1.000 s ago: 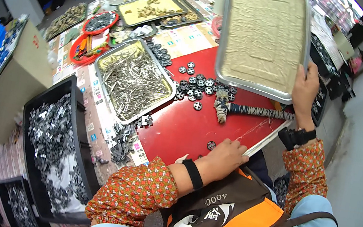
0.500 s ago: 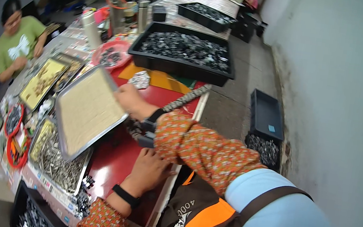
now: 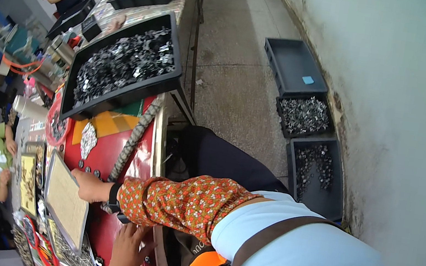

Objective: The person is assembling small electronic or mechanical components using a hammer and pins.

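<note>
Nearest, the left hand (image 3: 128, 250) lies flat, fingers spread, grip empty, on the red surface (image 3: 109, 155) by its near edge. Just beyond, the right hand (image 3: 86, 186) closes its grip on the rim of the metal tray (image 3: 66, 203). Farther along the surface sits a black bin of metal parts (image 3: 123, 63).

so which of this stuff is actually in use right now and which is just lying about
In hand:
right hand gripping the metal tray
left hand flat on the red table
long stack of small parts

Lying about:
black bin of metal parts
grey floor bins
</note>
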Demonstrator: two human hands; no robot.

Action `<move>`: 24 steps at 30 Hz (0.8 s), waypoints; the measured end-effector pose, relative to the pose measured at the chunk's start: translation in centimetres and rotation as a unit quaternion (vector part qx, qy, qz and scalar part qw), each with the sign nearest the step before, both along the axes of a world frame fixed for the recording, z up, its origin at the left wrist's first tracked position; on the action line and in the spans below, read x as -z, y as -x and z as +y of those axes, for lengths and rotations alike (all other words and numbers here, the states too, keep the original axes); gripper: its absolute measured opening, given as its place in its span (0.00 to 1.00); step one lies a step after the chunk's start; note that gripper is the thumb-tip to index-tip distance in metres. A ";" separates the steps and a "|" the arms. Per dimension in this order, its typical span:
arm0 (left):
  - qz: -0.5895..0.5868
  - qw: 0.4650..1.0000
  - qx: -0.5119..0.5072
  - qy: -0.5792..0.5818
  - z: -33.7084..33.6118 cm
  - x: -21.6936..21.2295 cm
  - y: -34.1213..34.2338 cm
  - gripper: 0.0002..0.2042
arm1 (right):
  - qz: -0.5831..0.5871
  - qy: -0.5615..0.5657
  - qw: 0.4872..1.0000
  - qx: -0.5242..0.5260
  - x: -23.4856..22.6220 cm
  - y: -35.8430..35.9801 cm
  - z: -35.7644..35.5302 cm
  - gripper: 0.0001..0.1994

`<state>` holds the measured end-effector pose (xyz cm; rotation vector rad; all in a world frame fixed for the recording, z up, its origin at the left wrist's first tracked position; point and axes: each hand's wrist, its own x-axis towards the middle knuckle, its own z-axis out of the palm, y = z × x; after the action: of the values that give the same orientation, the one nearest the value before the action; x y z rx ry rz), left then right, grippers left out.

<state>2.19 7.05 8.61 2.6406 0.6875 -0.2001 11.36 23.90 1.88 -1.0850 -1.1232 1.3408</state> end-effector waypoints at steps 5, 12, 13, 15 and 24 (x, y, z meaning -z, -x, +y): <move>0.080 0.995 -0.059 0.016 -2.2 -1.4 0.8 0.36 | -0.047 0.027 0.993 0.102 0.2 -1.7 1.8 0.20; 0.172 0.971 -0.108 -0.122 -5.4 0.0 1.3 0.32 | -0.047 -0.022 0.995 0.083 0.9 -2.0 2.1 0.20; 0.158 0.978 -0.111 -0.084 -5.0 1.3 3.1 0.34 | -0.036 -0.022 0.995 0.092 0.9 -2.0 1.9 0.22; 0.101 0.987 -0.117 -0.034 -4.8 4.2 5.5 0.37 | -0.020 0.008 0.998 0.052 2.0 -3.2 1.8 0.20; 0.076 0.940 -0.166 -0.288 -3.2 3.7 6.4 0.20 | 0.034 0.034 0.999 -0.019 -3.3 -5.1 -0.5 0.08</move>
<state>-4.22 3.85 4.96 3.0037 1.4148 -0.1173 16.46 23.38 5.17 -1.0644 -1.0598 1.4448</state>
